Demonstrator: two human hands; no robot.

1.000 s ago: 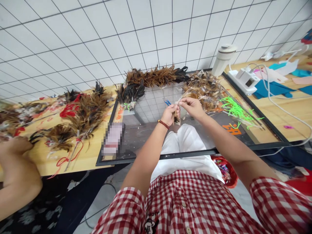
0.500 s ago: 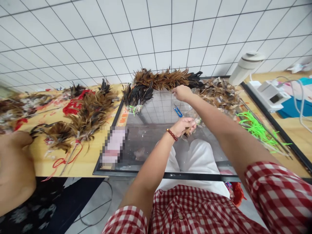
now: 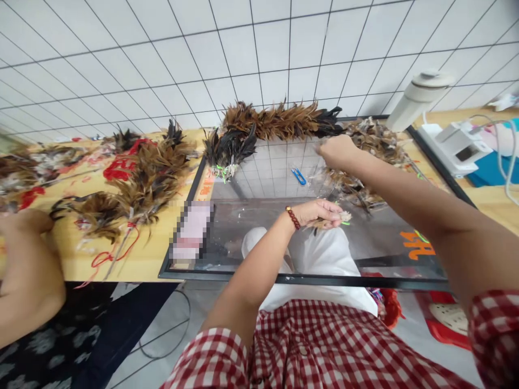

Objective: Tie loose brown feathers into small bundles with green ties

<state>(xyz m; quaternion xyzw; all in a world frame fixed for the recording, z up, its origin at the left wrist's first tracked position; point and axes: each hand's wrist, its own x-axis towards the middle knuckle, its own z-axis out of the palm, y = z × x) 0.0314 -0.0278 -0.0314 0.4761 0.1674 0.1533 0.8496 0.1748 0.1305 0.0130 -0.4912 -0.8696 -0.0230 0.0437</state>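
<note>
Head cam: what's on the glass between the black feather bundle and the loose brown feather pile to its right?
A small blue tool, lying on the glass between the black feather bundle and the loose brown feather pile; head view.

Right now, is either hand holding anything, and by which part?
The left hand holds a feather bundle near its pale end; the right hand is too blurred to tell.

Checks, Grids and Earthy Browns

The far feather garland [image 3: 275,122] runs brown — black at its right end. The held feather tuft [image 3: 345,216] shows brown and cream, with bright green. White wall tiles [image 3: 198,56] carry a dark grid. Shirt [image 3: 308,346]: red-and-white gingham; trousers [image 3: 330,251]: white; bead bracelet [image 3: 292,218]: dark red; thread snips [image 3: 300,178]: blue.
</note>
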